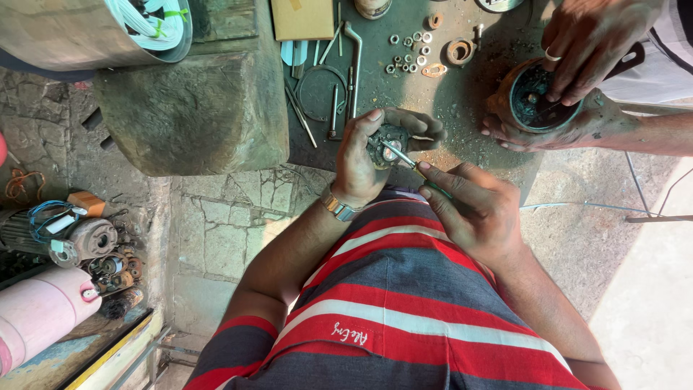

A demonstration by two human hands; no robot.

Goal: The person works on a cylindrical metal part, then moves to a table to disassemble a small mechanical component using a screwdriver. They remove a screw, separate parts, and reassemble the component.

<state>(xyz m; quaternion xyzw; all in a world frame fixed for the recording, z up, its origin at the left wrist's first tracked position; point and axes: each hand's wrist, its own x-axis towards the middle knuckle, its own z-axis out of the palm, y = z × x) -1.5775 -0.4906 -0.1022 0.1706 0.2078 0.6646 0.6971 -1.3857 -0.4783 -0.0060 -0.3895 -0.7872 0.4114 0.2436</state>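
The tabletop [462,115] is a dark, grimy metal surface across the upper centre of the frame. A large stone block [195,108] stands to its left. At the lower left of the frame lie a pink cylinder [40,310] and several worn motor parts [94,238].

At the upper right, another person's two hands [577,50] work on a round motor housing [538,101]. This housing is an open cup; its dark interior holds a central shaft end, and the upper hand's fingers reach into it.

The person's left hand [364,155], centre frame, is closed around a small dark round metal part [388,143], thumb on one side and fingers wrapped over the far side. The part is held just above the near edge of the tabletop.

The right hand [473,209], just lower right of the left, is closed in a pinch grip on a thin screwdriver [404,159]. The tool tip rests on the face of the part.

Step in hand, as judged: a fastener or fitting on the part's face is being worked with the tool tip. The next move likely calls for a firm left-hand hold against rotation and the tool kept square to the face, so the tip does not slip.

Loose items at the upper centre of the tabletop: a scatter of nuts and washers [411,54], a bent metal rod [354,65] and a flat cardboard box [303,18]. The contents of the box are not visible.
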